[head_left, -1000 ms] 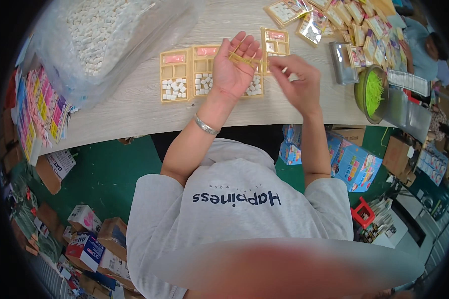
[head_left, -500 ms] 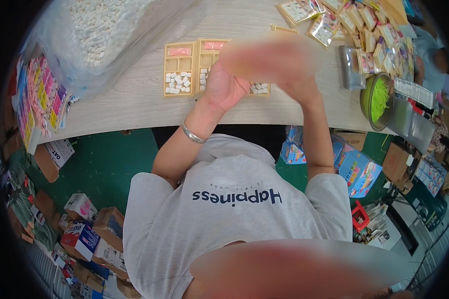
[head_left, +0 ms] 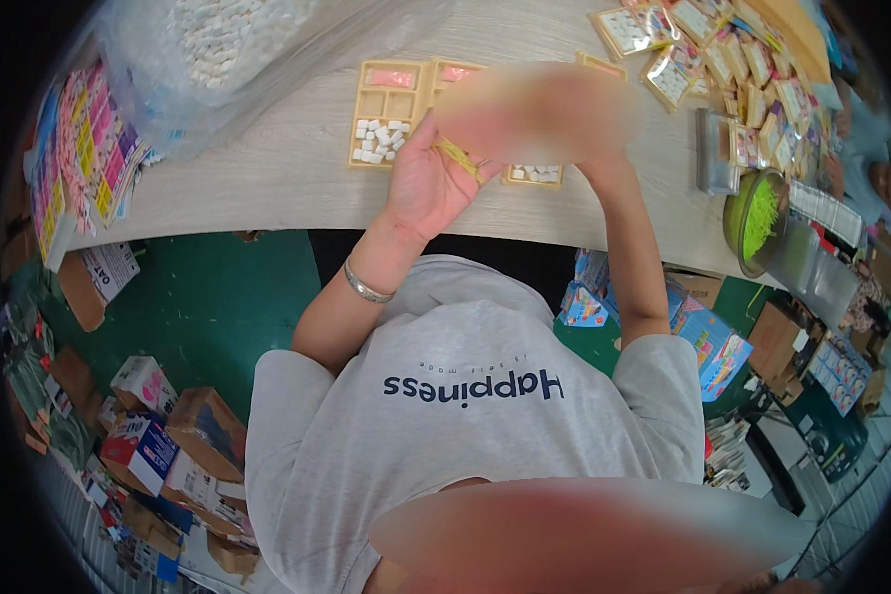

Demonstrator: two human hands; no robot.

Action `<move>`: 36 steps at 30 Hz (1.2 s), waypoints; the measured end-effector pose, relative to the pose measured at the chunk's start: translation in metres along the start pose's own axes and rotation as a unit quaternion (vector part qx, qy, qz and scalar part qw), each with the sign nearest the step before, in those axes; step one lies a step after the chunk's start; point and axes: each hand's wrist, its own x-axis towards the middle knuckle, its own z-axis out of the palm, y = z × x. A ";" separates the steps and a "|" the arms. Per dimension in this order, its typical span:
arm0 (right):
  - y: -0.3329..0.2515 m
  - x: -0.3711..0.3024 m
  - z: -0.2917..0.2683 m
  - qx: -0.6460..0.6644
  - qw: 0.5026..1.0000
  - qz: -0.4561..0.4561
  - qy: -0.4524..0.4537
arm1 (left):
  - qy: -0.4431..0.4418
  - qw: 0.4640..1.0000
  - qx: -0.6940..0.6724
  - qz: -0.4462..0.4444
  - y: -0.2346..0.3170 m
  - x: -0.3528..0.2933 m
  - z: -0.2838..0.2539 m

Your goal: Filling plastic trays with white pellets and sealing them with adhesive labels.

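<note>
My left hand (head_left: 428,183) is turned palm up in front of the trays, with its fingers partly lost in a blurred patch. Across its fingers lies a thin yellow strip or small bundle (head_left: 459,158), its exact kind unclear. My right hand (head_left: 601,156) reaches into the same blur, so its fingers and anything in them are hidden. Beside the left hand is a light wooden-coloured compartment tray (head_left: 352,119) with a pink packet (head_left: 390,78) and white cubes (head_left: 380,141). Another tray (head_left: 444,74), also with a pink packet, is partly covered. More white cubes (head_left: 535,174) show below the blur.
A large clear bag of white pieces (head_left: 213,45) fills the far left, above colourful printed cards (head_left: 89,158). Packed trays (head_left: 752,74) pile up far right. Nearby are a clear plastic box (head_left: 717,150) and a bowl of green shreds (head_left: 759,220). Cartons (head_left: 208,431) crowd the floor.
My left hand has opened out somewhat, and the yellow strip now shows across its fingers. The right hand stays in the blur. The whole view has shifted slightly.
</note>
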 end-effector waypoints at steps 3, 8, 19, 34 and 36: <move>-0.037 0.001 -0.023 0.096 0.994 -0.005 0.041 | -0.015 0.999 -0.018 0.023 0.002 0.000 -0.007; -0.088 -0.007 -0.023 0.226 0.974 0.006 -0.022 | -0.010 0.999 -0.003 0.048 -0.005 -0.001 -0.005; -0.125 -0.005 -0.003 0.164 0.986 0.018 0.020 | 0.034 0.995 0.007 0.090 0.003 -0.012 -0.014; -0.087 0.023 0.016 0.103 0.991 0.039 0.073 | -0.046 0.985 -0.124 0.113 0.035 -0.032 -0.034; -0.115 0.016 -0.001 0.302 0.953 0.011 0.003 | -0.017 0.988 -0.063 0.138 0.031 -0.035 -0.025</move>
